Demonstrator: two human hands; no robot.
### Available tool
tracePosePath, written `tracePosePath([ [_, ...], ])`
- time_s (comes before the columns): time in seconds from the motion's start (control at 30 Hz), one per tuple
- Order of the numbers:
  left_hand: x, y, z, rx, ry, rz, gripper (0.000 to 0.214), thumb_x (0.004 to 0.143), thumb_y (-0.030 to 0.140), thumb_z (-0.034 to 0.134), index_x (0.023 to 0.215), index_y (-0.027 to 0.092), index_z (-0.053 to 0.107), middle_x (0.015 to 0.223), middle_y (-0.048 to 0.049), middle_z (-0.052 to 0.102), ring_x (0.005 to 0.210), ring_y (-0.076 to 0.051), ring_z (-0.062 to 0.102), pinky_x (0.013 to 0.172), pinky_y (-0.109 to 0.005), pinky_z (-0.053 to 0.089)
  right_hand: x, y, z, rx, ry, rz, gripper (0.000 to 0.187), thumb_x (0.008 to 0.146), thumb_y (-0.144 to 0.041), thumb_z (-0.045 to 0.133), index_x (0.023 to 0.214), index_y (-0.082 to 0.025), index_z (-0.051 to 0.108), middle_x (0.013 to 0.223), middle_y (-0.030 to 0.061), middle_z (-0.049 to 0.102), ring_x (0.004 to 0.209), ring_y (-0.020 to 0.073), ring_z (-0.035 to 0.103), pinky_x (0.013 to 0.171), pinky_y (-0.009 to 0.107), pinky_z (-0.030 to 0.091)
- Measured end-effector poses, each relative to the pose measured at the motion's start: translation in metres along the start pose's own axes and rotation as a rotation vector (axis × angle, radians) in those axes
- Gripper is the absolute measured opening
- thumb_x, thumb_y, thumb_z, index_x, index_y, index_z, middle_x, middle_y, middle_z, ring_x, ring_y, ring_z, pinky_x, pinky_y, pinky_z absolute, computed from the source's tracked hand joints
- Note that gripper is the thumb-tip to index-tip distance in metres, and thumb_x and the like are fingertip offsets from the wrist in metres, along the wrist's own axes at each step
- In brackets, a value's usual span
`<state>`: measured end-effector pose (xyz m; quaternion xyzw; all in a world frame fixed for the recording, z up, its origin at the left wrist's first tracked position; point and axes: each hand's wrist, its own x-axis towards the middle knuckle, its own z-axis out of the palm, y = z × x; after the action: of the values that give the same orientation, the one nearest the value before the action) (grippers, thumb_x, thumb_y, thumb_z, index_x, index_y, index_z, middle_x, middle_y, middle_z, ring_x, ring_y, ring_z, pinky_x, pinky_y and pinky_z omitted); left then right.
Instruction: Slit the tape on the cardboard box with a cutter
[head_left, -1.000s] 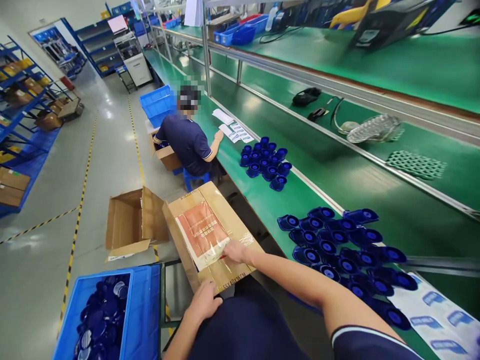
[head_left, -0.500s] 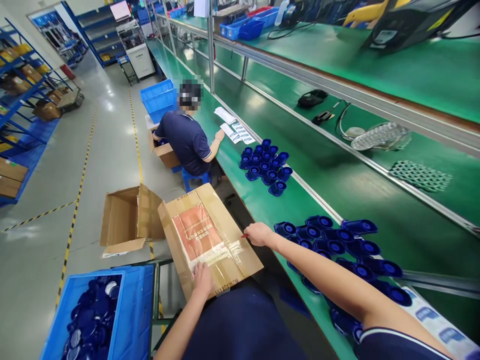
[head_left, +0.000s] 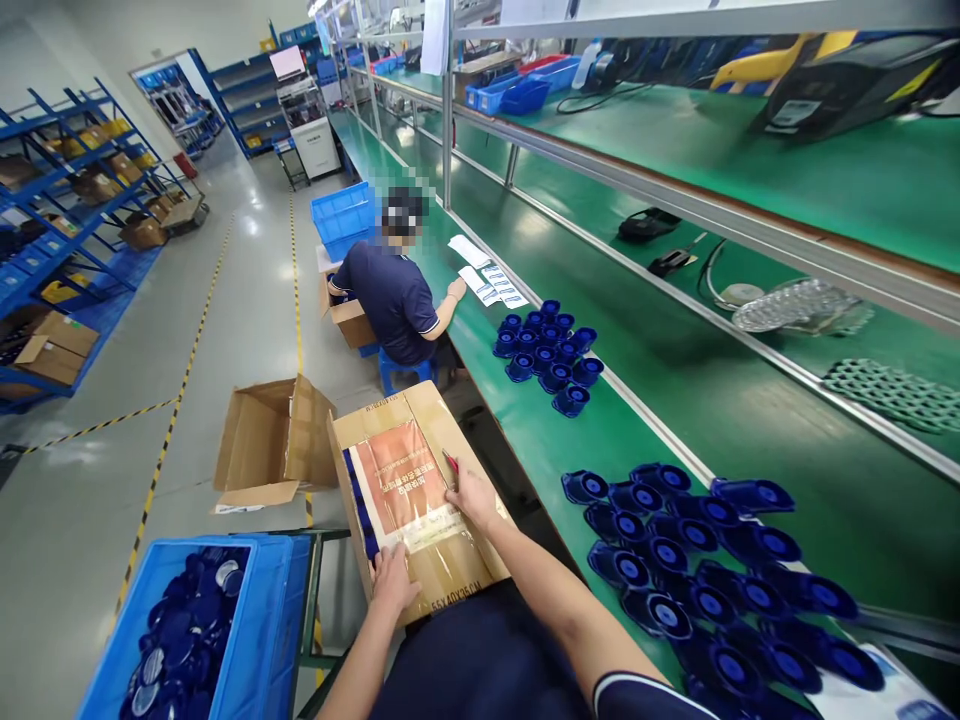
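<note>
A cardboard carton [head_left: 450, 572] with a taped top and a red-and-white printed sheet [head_left: 405, 480] stands right in front of me. Along its left side a narrow gap shows dark blue items [head_left: 361, 508] inside. My left hand [head_left: 394, 582] rests on the carton's near left part, fingers spread by the sheet's lower corner. Over the carton's top, my right hand [head_left: 472, 496] is closed around a slim red tool [head_left: 450, 461], whose tip points up and left; its exact kind is unclear.
Rows of blue plastic parts [head_left: 667, 553] lie on the green bench [head_left: 525, 420] at right. Lower left holds a blue crate [head_left: 262, 620] with blue parts. An open carton [head_left: 255, 435] sits on the floor. A seated co-worker [head_left: 394, 300] is ahead, near printed sheets [head_left: 491, 285].
My right hand has moved left with the red tool, from the carton's right edge to over its top. A gap showing blue items has appeared at its left side. The view has shifted slightly.
</note>
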<state>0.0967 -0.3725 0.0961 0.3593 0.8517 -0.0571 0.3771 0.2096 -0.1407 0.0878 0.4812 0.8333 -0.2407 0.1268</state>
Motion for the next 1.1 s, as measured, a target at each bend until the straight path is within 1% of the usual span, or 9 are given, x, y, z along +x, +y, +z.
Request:
tracePosePath([
  [0.3, 0.003, -0.019, -0.008, -0.070, -0.004, 0.030, 0.047, 0.080, 0.039, 0.079, 0.123, 0.022, 0.070, 0.141, -0.0120, 0.062, 0.136, -0.034, 0.052, 0.117, -0.044, 0.034, 0.000, -0.017, -0.022, -0.144, 0.009, -0.099, 0.033, 0.104, -0.027, 0.060, 0.134, -0.012, 0.059, 0.104, 0.0086, 0.074, 0.092, 0.0219, 0.073, 0.088, 0.039, 0.059],
  [0.47, -0.013, -0.035, -0.002, -0.143, -0.077, 0.091, 0.020, 0.079, 0.029, 0.077, 0.096, 0.019, 0.071, 0.112, -0.0052, 0.072, 0.110, -0.025, 0.064, 0.093, -0.032, 0.045, -0.003, 0.054, -0.082, -0.200, 0.099, 0.021, 0.052, 0.103, -0.028, 0.052, 0.151, -0.008, 0.042, 0.109, 0.0224, 0.075, 0.096, 0.0340, 0.076, 0.080, 0.041, 0.054],
  [0.53, -0.027, -0.037, -0.003, -0.172, -0.080, 0.134, 0.013, 0.082, 0.028, 0.073, 0.092, 0.020, 0.070, 0.107, -0.0040, 0.070, 0.107, -0.023, 0.063, 0.090, -0.031, 0.044, -0.002, 0.091, -0.109, -0.209, 0.091, 0.050, 0.063, 0.098, -0.048, 0.064, 0.146, -0.009, 0.048, 0.106, 0.0229, 0.076, 0.099, 0.0382, 0.075, 0.080, 0.041, 0.053],
  [0.63, -0.045, -0.034, -0.007, -0.215, -0.084, 0.203, 0.016, 0.085, 0.037, 0.071, 0.092, 0.023, 0.072, 0.110, -0.0040, 0.069, 0.112, -0.024, 0.061, 0.095, -0.032, 0.043, -0.001, 0.115, -0.128, -0.194, 0.067, 0.035, 0.043, 0.096, -0.047, 0.065, 0.125, -0.014, 0.064, 0.101, 0.0209, 0.077, 0.098, 0.0375, 0.075, 0.080, 0.039, 0.050],
  [0.73, -0.056, -0.025, -0.009, -0.246, -0.114, 0.254, 0.033, 0.086, 0.053, 0.066, 0.079, 0.022, 0.074, 0.099, -0.0049, 0.069, 0.104, -0.026, 0.062, 0.089, -0.033, 0.044, 0.000, 0.095, -0.119, -0.107, 0.081, 0.012, 0.028, 0.101, -0.042, 0.057, 0.112, -0.019, 0.068, 0.097, 0.0163, 0.077, 0.093, 0.0335, 0.075, 0.075, 0.035, 0.046],
  [0.83, -0.066, -0.020, -0.005, -0.260, -0.158, 0.263, 0.049, 0.088, 0.057, 0.060, 0.056, 0.020, 0.064, 0.069, -0.0040, 0.062, 0.080, -0.023, 0.060, 0.075, -0.033, 0.042, -0.006, 0.057, -0.098, 0.032, 0.116, -0.032, 0.039, 0.107, -0.049, 0.041, 0.096, -0.020, 0.065, 0.090, 0.0129, 0.076, 0.086, 0.0291, 0.073, 0.070, 0.033, 0.043],
  [0.93, -0.072, -0.023, -0.001, -0.292, -0.165, 0.239, 0.057, 0.093, 0.057, 0.053, 0.050, 0.020, 0.057, 0.055, -0.0023, 0.052, 0.066, -0.020, 0.055, 0.068, -0.034, 0.039, -0.023, 0.026, -0.071, 0.190, 0.085, -0.132, 0.047, 0.107, -0.053, 0.034, 0.080, -0.022, 0.057, 0.080, 0.0078, 0.072, 0.079, 0.0238, 0.069, 0.069, 0.030, 0.042],
  [1.03, -0.057, -0.029, -0.016, -0.347, -0.181, 0.277, 0.060, 0.096, 0.059, 0.049, 0.053, 0.018, 0.059, 0.054, -0.0008, 0.053, 0.062, -0.018, 0.056, 0.064, -0.031, 0.039, -0.047, 0.007, -0.042, 0.328, 0.012, -0.203, 0.045, 0.103, -0.053, 0.038, 0.072, -0.023, 0.050, 0.073, 0.0051, 0.069, 0.073, 0.0225, 0.066, 0.066, 0.030, 0.042],
  [1.1, -0.029, -0.029, -0.039, -0.391, -0.138, 0.308, 0.049, 0.094, 0.057, 0.057, 0.066, 0.018, 0.069, 0.066, -0.0014, 0.065, 0.072, -0.020, 0.063, 0.069, -0.030, 0.045, -0.063, 0.001, -0.024, 0.401, -0.012, -0.209, 0.042, 0.099, -0.053, 0.038, 0.069, -0.024, 0.046, 0.070, 0.0049, 0.067, 0.070, 0.0232, 0.066, 0.065, 0.031, 0.042],
])
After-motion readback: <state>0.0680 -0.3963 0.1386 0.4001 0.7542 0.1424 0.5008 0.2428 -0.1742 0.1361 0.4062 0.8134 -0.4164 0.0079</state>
